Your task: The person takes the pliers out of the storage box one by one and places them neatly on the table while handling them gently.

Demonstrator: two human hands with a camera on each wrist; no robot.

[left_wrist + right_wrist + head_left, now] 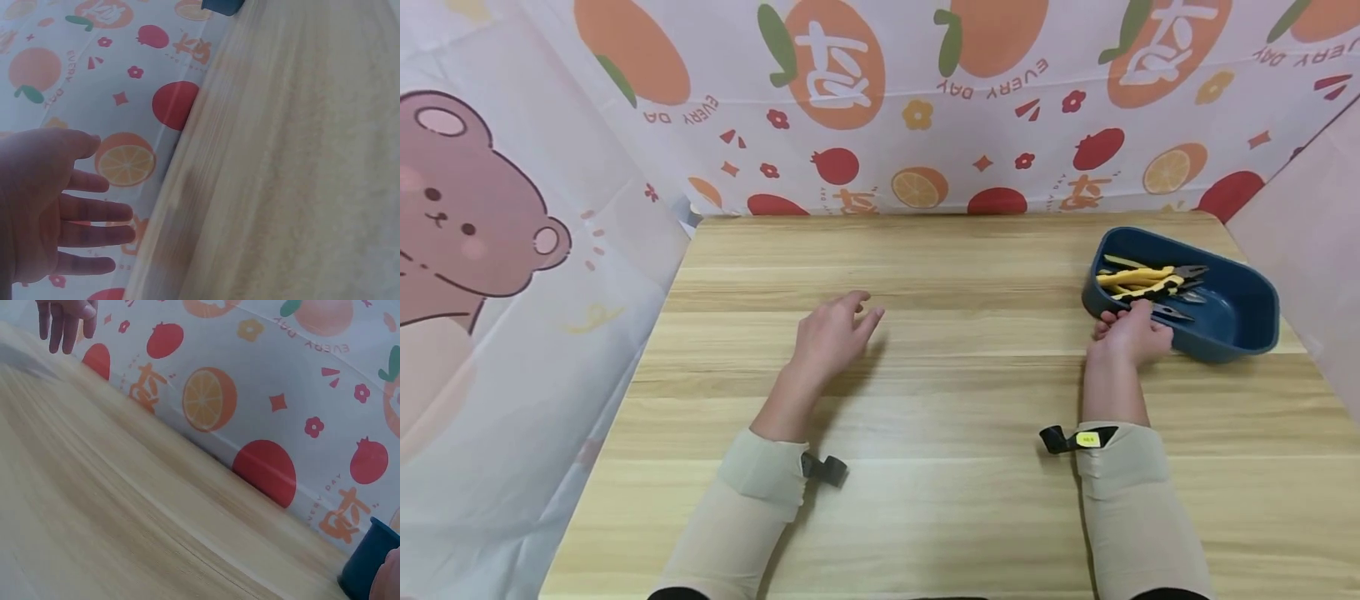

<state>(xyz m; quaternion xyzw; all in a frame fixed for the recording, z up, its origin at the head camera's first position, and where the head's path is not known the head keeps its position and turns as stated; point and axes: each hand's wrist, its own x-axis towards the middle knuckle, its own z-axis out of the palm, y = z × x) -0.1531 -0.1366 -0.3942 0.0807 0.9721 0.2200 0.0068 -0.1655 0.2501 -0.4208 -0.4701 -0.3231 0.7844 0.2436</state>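
Note:
My right hand (1126, 335) is at the near left side of a dark blue plastic bin (1262, 312), fingers bent at its rim. Whether it grips the rim or something inside is hidden by the hand. In the bin lie several pliers with yellow and black handles, among them a pair of pliers (1138, 277) and one with slim grey jaws beside my fingers. My left hand (833, 335) hovers over the table with its fingers loosely extended, holding nothing. The left wrist view shows that hand (69, 212) with fingers spread. A piece of the bin (365, 565) shows in the right wrist view.
The light wooden table (925, 417) reaches back to a fruit-print cloth (917, 142). A cloth with a bear print (490, 217) hangs at the left, and a pale cloth (1315, 200) at the right. The bin stands near the table's right side.

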